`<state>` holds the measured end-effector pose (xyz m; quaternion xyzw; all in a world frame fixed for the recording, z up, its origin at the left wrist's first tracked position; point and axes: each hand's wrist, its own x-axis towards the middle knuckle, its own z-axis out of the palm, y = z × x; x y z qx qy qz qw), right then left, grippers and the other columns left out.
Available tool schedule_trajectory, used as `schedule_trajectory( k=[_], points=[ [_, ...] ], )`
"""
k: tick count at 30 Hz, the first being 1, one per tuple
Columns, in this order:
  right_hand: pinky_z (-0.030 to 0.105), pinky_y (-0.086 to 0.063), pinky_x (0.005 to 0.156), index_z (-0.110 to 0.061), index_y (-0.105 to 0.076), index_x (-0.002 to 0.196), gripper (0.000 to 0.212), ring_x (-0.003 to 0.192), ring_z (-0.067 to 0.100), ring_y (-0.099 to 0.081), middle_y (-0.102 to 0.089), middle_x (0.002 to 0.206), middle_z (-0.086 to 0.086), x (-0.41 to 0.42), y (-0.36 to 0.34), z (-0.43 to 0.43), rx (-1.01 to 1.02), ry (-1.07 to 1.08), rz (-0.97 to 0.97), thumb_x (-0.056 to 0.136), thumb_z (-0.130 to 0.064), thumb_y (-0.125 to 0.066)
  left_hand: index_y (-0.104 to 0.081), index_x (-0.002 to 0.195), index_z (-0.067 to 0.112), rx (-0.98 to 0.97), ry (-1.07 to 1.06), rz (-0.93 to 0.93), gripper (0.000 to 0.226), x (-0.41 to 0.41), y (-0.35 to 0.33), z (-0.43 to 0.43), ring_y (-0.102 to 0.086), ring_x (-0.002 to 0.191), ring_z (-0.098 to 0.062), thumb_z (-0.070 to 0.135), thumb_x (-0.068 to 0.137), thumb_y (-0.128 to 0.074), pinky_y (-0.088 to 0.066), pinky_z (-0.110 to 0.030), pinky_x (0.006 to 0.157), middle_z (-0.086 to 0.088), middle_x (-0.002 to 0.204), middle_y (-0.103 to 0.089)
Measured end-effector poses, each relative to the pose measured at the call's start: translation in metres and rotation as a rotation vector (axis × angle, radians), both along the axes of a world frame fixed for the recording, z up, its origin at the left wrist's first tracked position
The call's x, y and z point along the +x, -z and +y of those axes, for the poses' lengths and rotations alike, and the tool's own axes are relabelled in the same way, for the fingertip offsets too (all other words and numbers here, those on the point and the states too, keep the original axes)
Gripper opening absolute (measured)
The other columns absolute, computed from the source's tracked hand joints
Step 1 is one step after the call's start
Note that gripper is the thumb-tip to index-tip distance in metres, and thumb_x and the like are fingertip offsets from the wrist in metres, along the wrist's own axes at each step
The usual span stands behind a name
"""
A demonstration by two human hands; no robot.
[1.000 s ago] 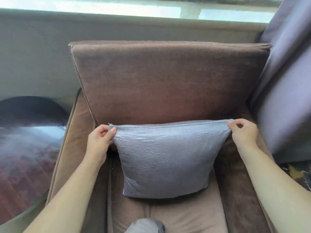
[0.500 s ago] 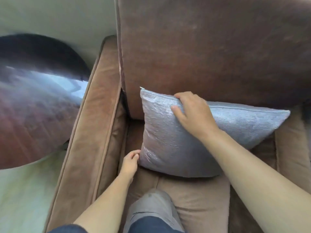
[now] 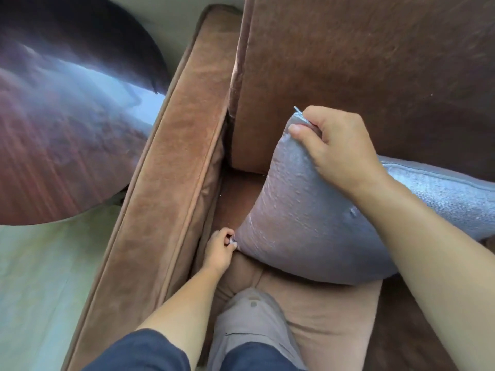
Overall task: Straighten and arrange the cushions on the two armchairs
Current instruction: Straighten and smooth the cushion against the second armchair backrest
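A grey-lilac throw cushion stands on the seat of a brown armchair, leaning against the brown back cushion. My right hand grips its top left corner by the zipper end. My left hand pinches the cushion's bottom left corner, low in the gap beside the left armrest. The cushion's right end runs out of view at the right edge.
A dark round glossy table stands left of the armrest, over a pale floor. My knee in grey trousers rests on the tan seat cushion at the bottom centre.
My view has dropped closer and left. My right hand slid from mid top edge to the top left corner; my left hand closed on the bottom left corner.
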<state>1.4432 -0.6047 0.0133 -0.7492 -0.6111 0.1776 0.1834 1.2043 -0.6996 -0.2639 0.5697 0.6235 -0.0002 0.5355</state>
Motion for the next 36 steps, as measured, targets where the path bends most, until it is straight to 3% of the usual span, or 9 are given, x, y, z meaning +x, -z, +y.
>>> schedule_trajectory(
  k=[5,10,15,18,20,23,25,30,36],
  points=[
    [0.021,-0.026,0.054,-0.015,-0.032,0.061,0.04,0.055,0.012,-0.034,-0.033,0.055,-0.003,0.012,-0.012,-0.006,0.058,0.021,0.041,0.093,-0.025,-0.055,-0.061,0.077,0.004,0.132,0.221,0.02,0.008,-0.01,0.001,-0.004,-0.052,0.071,-0.023,0.003,0.085,-0.065,-0.034,-0.031,0.065,-0.006,0.075,-0.055],
    [0.017,-0.025,0.052,-0.02,-0.025,0.058,0.046,0.052,0.008,-0.034,-0.028,0.052,-0.004,0.016,-0.014,-0.01,0.107,0.041,0.049,0.091,-0.023,-0.056,-0.058,0.081,0.007,0.099,0.3,0.123,0.008,-0.01,0.005,-0.012,-0.058,0.081,-0.035,0.011,0.089,-0.058,-0.044,-0.04,0.072,-0.009,0.083,-0.06],
    [0.021,-0.024,0.052,-0.014,-0.034,0.06,0.04,0.053,0.011,-0.032,-0.031,0.054,-0.004,0.014,-0.012,-0.008,0.094,0.047,0.063,0.09,-0.027,-0.056,-0.063,0.093,0.021,-0.082,0.19,0.181,0.015,0.0,0.017,-0.01,-0.057,0.09,-0.028,0.022,0.088,-0.05,-0.042,-0.029,0.085,-0.005,0.098,-0.066],
    [0.035,-0.034,0.058,-0.015,-0.043,0.065,0.035,0.061,0.015,-0.04,-0.039,0.057,-0.005,0.011,-0.007,-0.008,0.057,-0.009,-0.007,0.092,-0.035,-0.054,-0.055,0.073,0.025,-0.115,0.158,0.243,0.013,-0.007,0.012,-0.012,-0.062,0.091,-0.037,0.032,0.084,-0.055,-0.051,-0.038,0.085,-0.012,0.094,-0.069],
    [0.039,-0.041,0.064,-0.019,-0.047,0.069,0.03,0.066,0.016,-0.046,-0.044,0.062,-0.007,0.009,-0.005,-0.012,0.044,-0.08,-0.013,0.093,-0.036,-0.053,-0.046,0.061,0.02,-0.119,0.165,0.248,0.033,-0.012,0.0,-0.02,-0.064,0.092,-0.038,0.024,0.089,-0.063,-0.049,-0.034,0.077,-0.017,0.09,-0.071],
    [0.04,-0.048,0.081,-0.021,-0.064,0.092,0.021,0.087,0.019,-0.059,-0.062,0.089,-0.007,0.018,-0.003,-0.028,0.03,-0.089,0.013,0.094,-0.037,-0.05,-0.064,0.093,0.01,-0.266,0.318,0.362,0.023,-0.003,-0.032,-0.033,-0.062,0.112,-0.037,0.031,0.097,-0.056,-0.047,-0.034,0.088,-0.021,0.116,-0.068],
    [0.043,-0.047,0.089,-0.02,-0.066,0.102,0.023,0.099,0.022,-0.061,-0.067,0.103,-0.003,0.035,0.0,-0.052,0.037,-0.041,-0.027,0.093,-0.035,-0.051,-0.057,0.122,0.003,-0.339,0.553,0.387,0.043,0.014,-0.054,-0.043,-0.055,0.124,-0.035,0.039,0.099,-0.048,-0.044,-0.032,0.096,-0.019,0.132,-0.061],
    [0.047,-0.041,0.103,-0.012,-0.065,0.115,0.03,0.119,0.03,-0.055,-0.062,0.125,0.007,0.09,0.014,-0.144,0.082,0.284,-0.217,0.088,-0.023,-0.064,-0.059,0.118,0.014,-0.238,1.009,-0.047,0.032,0.108,-0.157,-0.046,-0.061,0.109,-0.025,0.036,0.095,-0.055,-0.038,-0.023,0.079,-0.008,0.117,-0.067],
    [0.041,-0.028,0.118,-0.017,-0.039,0.147,0.068,0.144,0.022,-0.031,-0.034,0.154,0.007,0.133,0.046,-0.24,0.1,0.794,-0.11,0.088,-0.038,-0.066,-0.059,0.117,0.015,0.294,1.21,-0.387,0.027,0.236,-0.267,-0.016,-0.061,0.099,-0.023,0.03,0.096,-0.056,-0.047,-0.033,0.085,-0.003,0.107,-0.067]
  ],
)
